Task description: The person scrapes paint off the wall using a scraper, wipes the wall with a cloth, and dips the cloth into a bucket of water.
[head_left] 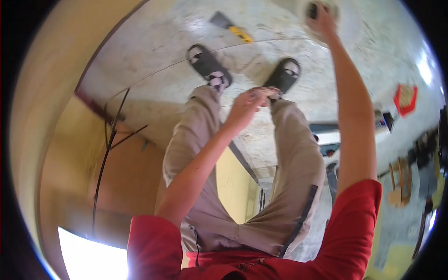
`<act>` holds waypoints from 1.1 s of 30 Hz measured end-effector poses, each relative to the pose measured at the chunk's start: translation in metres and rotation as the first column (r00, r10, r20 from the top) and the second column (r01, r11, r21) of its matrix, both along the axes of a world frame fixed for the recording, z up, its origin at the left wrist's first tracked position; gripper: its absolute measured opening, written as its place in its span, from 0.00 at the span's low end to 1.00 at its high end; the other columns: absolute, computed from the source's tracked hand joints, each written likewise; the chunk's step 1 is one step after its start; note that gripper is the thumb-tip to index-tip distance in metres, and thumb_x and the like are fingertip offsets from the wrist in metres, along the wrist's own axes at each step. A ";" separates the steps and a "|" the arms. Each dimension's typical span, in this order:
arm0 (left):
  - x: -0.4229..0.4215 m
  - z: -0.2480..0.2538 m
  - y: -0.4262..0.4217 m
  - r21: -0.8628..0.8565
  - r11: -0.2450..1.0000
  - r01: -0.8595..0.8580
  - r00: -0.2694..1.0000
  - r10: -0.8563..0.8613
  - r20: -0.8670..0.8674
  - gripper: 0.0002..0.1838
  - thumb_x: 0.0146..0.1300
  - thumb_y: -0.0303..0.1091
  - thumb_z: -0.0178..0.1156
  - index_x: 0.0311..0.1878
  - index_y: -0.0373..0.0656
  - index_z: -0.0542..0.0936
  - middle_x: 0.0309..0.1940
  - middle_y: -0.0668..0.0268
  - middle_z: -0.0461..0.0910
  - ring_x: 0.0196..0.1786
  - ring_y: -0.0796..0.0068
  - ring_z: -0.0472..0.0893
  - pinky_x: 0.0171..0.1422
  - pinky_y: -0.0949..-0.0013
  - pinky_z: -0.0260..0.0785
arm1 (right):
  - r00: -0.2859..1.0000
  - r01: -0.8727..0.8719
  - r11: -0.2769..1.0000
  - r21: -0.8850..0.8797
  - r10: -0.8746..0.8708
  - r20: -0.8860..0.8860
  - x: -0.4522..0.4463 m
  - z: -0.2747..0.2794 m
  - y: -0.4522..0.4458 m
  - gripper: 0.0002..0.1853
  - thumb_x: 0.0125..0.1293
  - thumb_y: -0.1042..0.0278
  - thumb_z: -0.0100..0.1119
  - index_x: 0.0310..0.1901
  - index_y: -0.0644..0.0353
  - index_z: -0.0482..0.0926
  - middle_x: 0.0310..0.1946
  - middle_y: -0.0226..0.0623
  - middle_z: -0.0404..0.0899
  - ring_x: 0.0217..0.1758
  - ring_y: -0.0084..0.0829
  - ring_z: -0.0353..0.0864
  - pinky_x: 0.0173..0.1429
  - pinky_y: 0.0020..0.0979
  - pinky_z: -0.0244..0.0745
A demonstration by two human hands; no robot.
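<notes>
My right hand (323, 24) is stretched far forward at the top of the view, its fingers closed around a dark, rounded object (312, 10) blurred by motion. Beneath it is a pale round thing (343, 21), perhaps a bucket or basin, too smeared to tell. My left hand (249, 106) hangs between my knees, near my right slipper (284, 75). Its fingers are pinched together, and whether the small beige bit at their tips is an object or a fingertip I cannot make out. A scraper (232, 28) with a wide grey blade and yellow handle lies on the floor ahead of my feet.
The floor (163, 42) is pale and stained. To the right are a red tray (405, 99) with beige material and a small wooden frame (400, 183). On the left, a thin black pole (108, 149) stands near a brown panel (133, 168).
</notes>
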State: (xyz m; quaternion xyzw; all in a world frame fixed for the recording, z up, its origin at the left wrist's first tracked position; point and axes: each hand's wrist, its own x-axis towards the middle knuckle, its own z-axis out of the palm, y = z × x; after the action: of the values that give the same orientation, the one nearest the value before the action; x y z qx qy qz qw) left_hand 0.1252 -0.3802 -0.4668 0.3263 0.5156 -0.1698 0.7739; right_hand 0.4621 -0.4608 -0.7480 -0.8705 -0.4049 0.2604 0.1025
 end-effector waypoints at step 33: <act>0.005 -0.003 0.007 -0.079 0.996 0.044 0.996 -0.050 -0.077 0.22 0.71 0.45 0.53 0.60 0.40 0.74 0.53 0.64 0.80 0.50 0.72 0.83 0.50 0.73 0.72 | -0.521 0.754 0.622 -0.209 0.373 -0.768 -0.004 0.257 0.020 0.71 0.33 0.06 0.45 0.77 0.41 0.40 0.78 0.49 0.37 0.77 0.63 0.43 0.68 0.78 0.37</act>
State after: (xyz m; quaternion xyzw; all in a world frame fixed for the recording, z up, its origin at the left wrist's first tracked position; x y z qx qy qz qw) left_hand 0.1300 -0.3732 -0.4695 0.3011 0.5309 -0.2205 0.7608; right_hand 0.4584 -0.4409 -0.4909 -0.1653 0.0895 0.6480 0.7381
